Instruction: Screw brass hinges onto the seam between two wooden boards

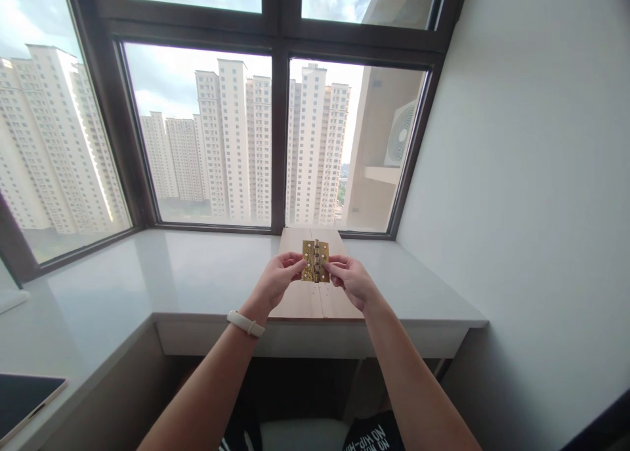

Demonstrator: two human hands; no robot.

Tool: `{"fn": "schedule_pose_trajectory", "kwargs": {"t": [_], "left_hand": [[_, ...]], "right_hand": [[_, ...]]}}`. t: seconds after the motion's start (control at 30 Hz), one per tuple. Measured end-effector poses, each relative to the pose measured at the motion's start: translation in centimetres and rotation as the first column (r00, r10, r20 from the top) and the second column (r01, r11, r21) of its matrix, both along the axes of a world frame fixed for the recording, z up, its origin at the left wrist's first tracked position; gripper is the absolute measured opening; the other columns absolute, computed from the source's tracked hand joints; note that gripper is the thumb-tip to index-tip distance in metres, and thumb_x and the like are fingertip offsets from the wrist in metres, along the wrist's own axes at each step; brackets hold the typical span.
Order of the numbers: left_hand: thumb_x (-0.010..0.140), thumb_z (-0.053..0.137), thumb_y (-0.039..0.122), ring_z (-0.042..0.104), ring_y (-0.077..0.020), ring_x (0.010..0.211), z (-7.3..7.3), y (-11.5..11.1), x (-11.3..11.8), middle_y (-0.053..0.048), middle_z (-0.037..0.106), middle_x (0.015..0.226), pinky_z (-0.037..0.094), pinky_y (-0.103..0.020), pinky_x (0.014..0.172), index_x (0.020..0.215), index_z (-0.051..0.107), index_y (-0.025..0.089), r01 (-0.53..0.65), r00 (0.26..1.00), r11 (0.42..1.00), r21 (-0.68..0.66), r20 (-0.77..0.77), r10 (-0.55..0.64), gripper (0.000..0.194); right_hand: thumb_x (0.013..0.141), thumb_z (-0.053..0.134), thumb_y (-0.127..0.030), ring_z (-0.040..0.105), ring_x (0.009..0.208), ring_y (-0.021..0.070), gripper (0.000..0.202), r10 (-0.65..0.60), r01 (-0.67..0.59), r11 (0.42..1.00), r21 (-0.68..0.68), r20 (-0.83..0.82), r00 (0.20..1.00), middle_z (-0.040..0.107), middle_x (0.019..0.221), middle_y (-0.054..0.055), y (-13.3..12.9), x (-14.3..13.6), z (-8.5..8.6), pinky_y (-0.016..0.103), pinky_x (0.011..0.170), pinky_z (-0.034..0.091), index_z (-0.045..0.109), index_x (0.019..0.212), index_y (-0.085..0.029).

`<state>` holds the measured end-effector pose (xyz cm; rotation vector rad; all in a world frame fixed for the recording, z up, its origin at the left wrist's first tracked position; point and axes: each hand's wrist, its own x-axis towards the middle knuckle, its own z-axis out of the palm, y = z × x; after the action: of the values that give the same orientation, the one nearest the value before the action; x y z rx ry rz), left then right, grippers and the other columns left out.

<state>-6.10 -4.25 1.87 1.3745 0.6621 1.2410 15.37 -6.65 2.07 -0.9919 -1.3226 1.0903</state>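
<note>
A brass-coloured butt hinge (316,253) is held up between my two hands, its leaves spread apart and screw holes showing. My left hand (275,277) pinches the left leaf between thumb and fingers. The right leaf is gripped the same way by my right hand (352,279). Behind and below the hinge lie two pale wooden boards (300,304) side by side, a thin seam between them. Small dark holes or specks mark the boards just under the hinge. A pale band (246,323) circles my left wrist.
The boards rest on a white windowsill counter (211,274) below dark-framed windows (279,142). A white wall (516,155) rises on the right. At the lower left, a dark-screened device (27,402) lies on the counter. The counter's front edge runs beneath my forearms.
</note>
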Motion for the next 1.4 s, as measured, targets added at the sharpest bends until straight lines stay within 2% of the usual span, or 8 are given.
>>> {"fn": "schedule_pose_trajectory", "kwargs": {"t": [0.17, 0.4, 0.53, 0.77, 0.97, 1.07, 1.27, 1.4], "left_hand": [[0.091, 0.074, 0.042, 0.067, -0.0207, 0.082, 0.0, -0.2, -0.2, -0.007, 0.075, 0.091, 0.054, -0.033, 0.075, 0.093, 0.076, 0.02, -0.233, 0.926, 0.849, 0.474, -0.159, 0.343, 0.022], [0.101, 0.061, 0.034, 0.068, -0.0265, 0.118, -0.3, -2.4, -2.0, -0.012, 0.072, 0.127, 0.052, -0.04, 0.104, 0.104, 0.078, 0.026, -0.144, 0.876, 0.57, 0.809, -0.164, 0.453, 0.019], [0.099, 0.065, 0.033, 0.069, -0.0284, 0.12, 0.1, -3.2, -2.6, -0.011, 0.074, 0.127, 0.052, -0.043, 0.109, 0.109, 0.078, 0.026, -0.131, 0.884, 0.555, 0.821, -0.157, 0.441, 0.019], [0.093, 0.072, 0.032, 0.071, -0.0304, 0.117, -0.1, -4.0, -1.4, -0.01, 0.076, 0.123, 0.057, -0.045, 0.103, 0.107, 0.08, 0.028, -0.302, 0.874, 0.53, 0.792, 0.008, 0.486, 0.016], [0.096, 0.069, 0.032, 0.07, -0.03, 0.114, -0.6, -4.1, -1.4, -0.009, 0.075, 0.124, 0.055, -0.049, 0.102, 0.108, 0.079, 0.029, -0.324, 0.84, 0.441, 0.837, 0.041, 0.541, 0.016], [0.094, 0.071, 0.032, 0.066, -0.0296, 0.108, 0.6, -3.8, -2.2, -0.008, 0.078, 0.114, 0.052, -0.049, 0.1, 0.102, 0.079, 0.03, -0.233, 0.836, 0.453, 0.86, -0.062, 0.546, 0.011], [0.092, 0.072, 0.041, 0.067, -0.0237, 0.083, -0.5, -2.4, -0.4, -0.007, 0.076, 0.09, 0.054, -0.036, 0.078, 0.093, 0.076, 0.023, -0.236, 0.91, 0.816, 0.527, -0.175, 0.376, 0.018], [0.085, 0.076, 0.04, 0.069, -0.0216, 0.068, -3.5, -2.1, 1.9, -0.005, 0.073, 0.074, 0.051, -0.03, 0.064, 0.087, 0.073, 0.019, -0.202, 0.941, 0.943, 0.266, -0.215, 0.263, 0.021]], "right_hand": [[0.088, 0.073, -0.055, 0.073, 0.076, 0.0226, 0.036, -0.204, 0.111, 0.929, 0.354, 0.239, 0.949, 0.078, 0.086, 0.008, -0.4, -0.6, 0.1, 0.04, 0.075, 0.06, 0.07, 0.094, -0.02], [0.102, 0.057, -0.025, 0.068, 0.125, 0.0269, 0.014, -0.579, 0.025, 0.465, 0.885, 0.283, 0.765, 0.072, 0.132, 0.012, -2.6, -0.6, -0.2, 0.048, 0.1, 0.062, 0.071, 0.105, -0.023], [0.099, 0.06, -0.018, 0.066, 0.127, 0.0288, 0.02, -0.665, -0.031, 0.283, 0.959, 0.219, 0.714, 0.068, 0.138, 0.013, -3.3, -0.4, -0.3, 0.048, 0.102, 0.063, 0.072, 0.114, -0.022], [0.098, 0.061, -0.016, 0.07, 0.121, 0.0312, 0.031, -0.734, 0.14, 0.13, 0.982, 0.001, 0.679, 0.067, 0.138, 0.012, -3.7, -2.9, -1.0, 0.046, 0.092, 0.067, 0.069, 0.127, -0.026], [0.1, 0.059, -0.021, 0.07, 0.121, 0.031, 0.028, -0.73, 0.175, 0.186, 0.967, 0.017, 0.683, 0.07, 0.135, 0.011, -4.3, -3.4, -0.9, 0.05, 0.095, 0.065, 0.071, 0.125, -0.027], [0.1, 0.058, -0.021, 0.073, 0.113, 0.0271, 0.021, -0.686, 0.063, 0.31, 0.949, 0.177, 0.706, 0.076, 0.124, 0.009, -4.3, -1.7, 0.5, 0.047, 0.094, 0.062, 0.074, 0.112, -0.028], [0.098, 0.062, -0.04, 0.069, 0.078, 0.0235, 0.02, -0.491, 0.171, 0.777, 0.606, 0.414, 0.766, 0.076, 0.088, 0.007, -2.6, 0.2, -0.3, 0.038, 0.074, 0.057, 0.075, 0.096, -0.024], [0.092, 0.065, -0.046, 0.066, 0.064, 0.0221, 0.026, -0.407, 0.258, 0.887, 0.383, 0.384, 0.829, 0.075, 0.079, 0.007, -2.4, -0.9, -3.6, 0.034, 0.062, 0.053, 0.074, 0.091, -0.022]]}}
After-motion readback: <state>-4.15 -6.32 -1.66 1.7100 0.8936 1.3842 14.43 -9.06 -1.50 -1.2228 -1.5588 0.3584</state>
